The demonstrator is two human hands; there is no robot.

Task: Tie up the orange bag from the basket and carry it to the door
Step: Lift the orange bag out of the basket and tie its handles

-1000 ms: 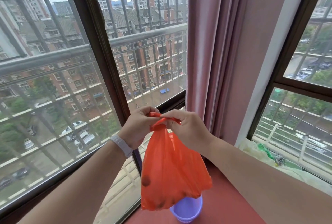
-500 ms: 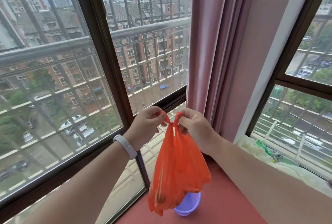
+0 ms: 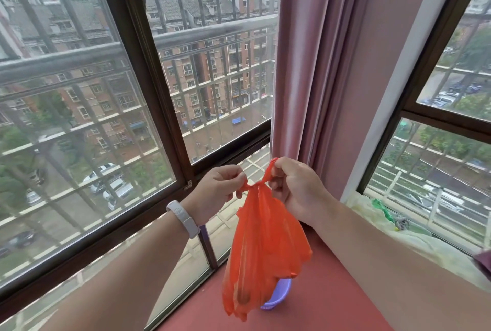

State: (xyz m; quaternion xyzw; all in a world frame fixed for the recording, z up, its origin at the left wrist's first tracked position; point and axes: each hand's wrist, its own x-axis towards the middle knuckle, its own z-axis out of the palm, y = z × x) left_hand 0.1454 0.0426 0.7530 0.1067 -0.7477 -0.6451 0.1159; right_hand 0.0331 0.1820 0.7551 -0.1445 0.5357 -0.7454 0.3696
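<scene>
A thin orange plastic bag (image 3: 263, 248) hangs in the air in front of me, dark lumps showing through near its bottom. My left hand (image 3: 218, 190) pinches one handle end and my right hand (image 3: 295, 187) pinches the other, which sticks up above its fingers. The two ends cross in a tight twist between the hands. Below the bag, a small purple basket (image 3: 279, 295) stands on the red sill, mostly hidden by the bag.
Barred windows (image 3: 127, 107) run along the left and a second window (image 3: 449, 123) is at right. A pink curtain (image 3: 316, 70) hangs in the corner. Pale plastic sheeting with green scraps (image 3: 382, 211) lies on the red sill (image 3: 326, 301) at right.
My hands have drawn apart, pulling the bag's handle ends sideways so the neck has tightened. The bag has narrowed and hangs longer, and the view has shifted slightly.
</scene>
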